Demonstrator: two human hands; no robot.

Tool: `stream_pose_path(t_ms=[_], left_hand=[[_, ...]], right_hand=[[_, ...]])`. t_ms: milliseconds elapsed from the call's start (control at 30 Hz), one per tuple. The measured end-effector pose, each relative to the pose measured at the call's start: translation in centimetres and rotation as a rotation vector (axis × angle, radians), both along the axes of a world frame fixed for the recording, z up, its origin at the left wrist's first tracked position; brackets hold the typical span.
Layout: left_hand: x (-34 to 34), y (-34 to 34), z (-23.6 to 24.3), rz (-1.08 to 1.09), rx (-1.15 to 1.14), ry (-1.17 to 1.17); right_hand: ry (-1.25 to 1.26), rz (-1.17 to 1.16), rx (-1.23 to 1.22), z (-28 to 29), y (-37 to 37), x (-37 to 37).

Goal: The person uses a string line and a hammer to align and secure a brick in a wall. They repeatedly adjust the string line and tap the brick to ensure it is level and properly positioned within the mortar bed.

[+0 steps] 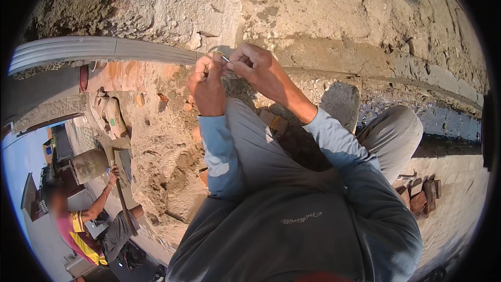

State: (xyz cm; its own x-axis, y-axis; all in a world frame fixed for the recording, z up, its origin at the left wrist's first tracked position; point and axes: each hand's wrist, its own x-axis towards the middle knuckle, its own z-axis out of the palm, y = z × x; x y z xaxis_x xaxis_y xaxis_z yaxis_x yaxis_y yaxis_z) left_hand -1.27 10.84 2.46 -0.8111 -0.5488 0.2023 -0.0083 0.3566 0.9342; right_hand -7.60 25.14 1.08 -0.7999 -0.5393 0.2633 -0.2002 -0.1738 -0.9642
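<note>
Sunlit rough masonry (323,10) on far side; and here, slim shiny piece (225,59) pinched by left hand (207,83), right hand (260,65) together.

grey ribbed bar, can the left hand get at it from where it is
Likely yes: the grey ribbed bar ends right by the left hand, and nothing visible blocks the way.

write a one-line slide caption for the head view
Left hand and right hand meet at a small shiny piece near a long grey ridged strip; a co-worker holds a long-handled tool.
</note>
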Motion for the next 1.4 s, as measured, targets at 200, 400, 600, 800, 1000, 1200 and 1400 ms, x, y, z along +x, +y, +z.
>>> stream_pose_path(t_ms=[200, 400, 600, 800, 1000, 1200, 1400], left_hand=[[0.5, 0.6, 0.4, 0.011, 0.033, 0.022], [0.6, 0.7, 0.0, -0.01, -0.031, 0.015], [0.8, 0.0, -0.2, -0.039, -0.035, -0.011], [1.1, -0.3, 0.0, -0.08, -0.025, -0.059], [1.1, -0.1, 0.2, -0.118, 0.066, -0.08], [0.8, -0.9, 0.2, -0.145, 0.266, -0.094], [1.3, -1.4, -0.1, -0.131, 0.523, -0.022]], right_hand=[[-0.044, 0.025, 0.05, 0.0, -0.3, 0.4], [-0.215, 0.026, -0.029, -0.7, -0.5, 0.1], [-0.266, 0.02, -0.044, -0.4, -0.9, 0.3], [-0.306, 0.034, -0.096, -0.3, -0.8, 0.3], [-0.411, 0.083, -0.058, -0.4, -0.6, -0.4], [-0.256, 0.032, -0.021, -0.6, -1.1, 0.0], [-0.306, 0.208, 0.15, 1.1, 0.6, -1.0]])
